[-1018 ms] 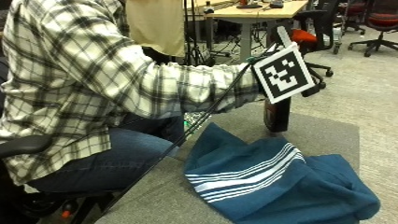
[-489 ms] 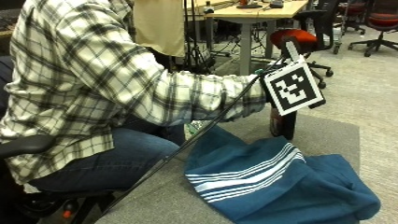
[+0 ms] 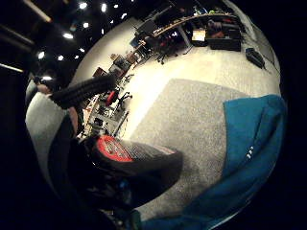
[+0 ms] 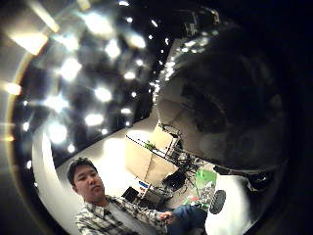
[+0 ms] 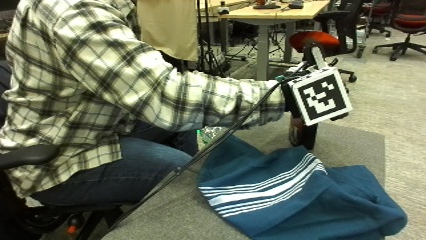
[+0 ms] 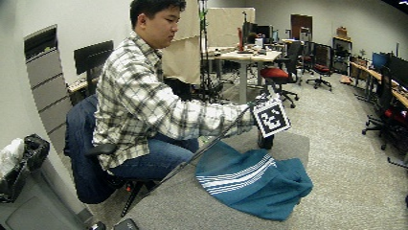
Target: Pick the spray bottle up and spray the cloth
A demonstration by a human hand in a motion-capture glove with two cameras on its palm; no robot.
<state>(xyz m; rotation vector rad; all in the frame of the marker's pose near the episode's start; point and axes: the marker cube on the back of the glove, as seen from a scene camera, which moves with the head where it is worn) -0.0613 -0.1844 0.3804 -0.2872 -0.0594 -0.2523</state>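
Note:
A dark spray bottle [image 5: 301, 134] with a red label stands upright at the far edge of the grey table [image 5: 166, 220]. My gloved right hand [image 5: 287, 96] grips it near the top, mostly hidden behind the marker. The bottle's base is at or just above the table; I cannot tell which. A blue cloth [image 5: 293, 195] with white stripes lies crumpled on the table right beside the bottle's base, on the near side. In the little finger side palm view the bottle [image 3: 129, 153] fills the space next to the palm, with the cloth [image 3: 249, 139] beyond it.
The person sits at the table's left side in a plaid shirt. A clear plastic bottle [image 5: 210, 134] shows by their knee. Behind the table are a desk [image 5: 273, 10] and an office chair [image 5: 319, 40] with a red seat on the carpet.
The hand with the bottle has moved to the right and slightly down, closer to the cloth. The cloth has not moved.

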